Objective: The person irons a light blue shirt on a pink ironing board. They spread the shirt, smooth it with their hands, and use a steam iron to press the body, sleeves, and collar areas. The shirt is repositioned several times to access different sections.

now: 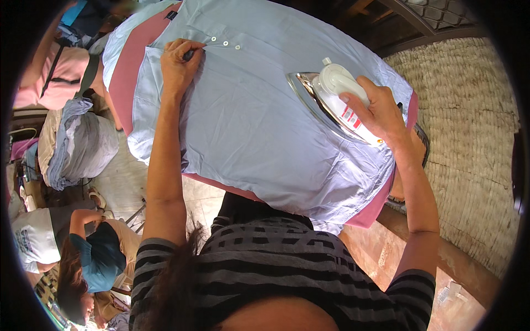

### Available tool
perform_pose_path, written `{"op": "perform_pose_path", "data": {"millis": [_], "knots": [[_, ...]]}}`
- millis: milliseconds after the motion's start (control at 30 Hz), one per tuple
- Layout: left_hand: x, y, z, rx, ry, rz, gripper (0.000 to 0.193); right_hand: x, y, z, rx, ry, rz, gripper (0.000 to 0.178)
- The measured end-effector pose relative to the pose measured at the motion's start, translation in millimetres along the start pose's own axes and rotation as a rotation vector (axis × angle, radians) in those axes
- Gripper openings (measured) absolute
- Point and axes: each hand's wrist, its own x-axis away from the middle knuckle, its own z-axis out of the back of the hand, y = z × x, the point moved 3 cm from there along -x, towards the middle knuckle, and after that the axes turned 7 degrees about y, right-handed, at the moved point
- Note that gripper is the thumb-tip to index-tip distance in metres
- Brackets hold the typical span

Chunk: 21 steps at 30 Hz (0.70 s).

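Observation:
A light blue button-up shirt lies spread over an ironing board with a dull red cover. With curled fingers, my left hand pinches the shirt's cloth at the far left, beside a short row of white buttons. Something dark shows within its curl, too small to make out. My right hand grips the handle of a white clothes iron with a shiny metal base. The iron rests on the right part of the shirt, its tip pointing far left. Wrinkles run through the cloth near the front edge.
Left of the board sits a heap of folded clothes. Several people are nearby, one in a teal shirt and one in pink. A rough stone-like wall stands close on the right, with a dark metal grille beyond.

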Motion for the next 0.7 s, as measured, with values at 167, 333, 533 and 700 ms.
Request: {"op": "perform_pose_path", "data": {"millis": [167,333,533,700], "knots": [[-3.8,5.4,-1.2,-0.008,-0.026,-0.003,0.017,-31.9,-26.1,-13.4,-0.108,0.085,0.062,0.043],[-2.6,-0.7,-1.0,-0.021,-0.012,0.001,0.015,-69.7,-32.4,-27.1,-0.044,0.059,0.180,0.048],[-4.2,-8.9,-5.6,0.031,-0.038,0.007,0.016,-24.3,-7.5,-4.2,-0.030,-0.051,0.107,0.048],[-5.0,-5.2,-5.4,0.003,-0.042,0.005,0.016,45.1,34.9,24.3,-0.003,0.005,0.056,0.046]]}}
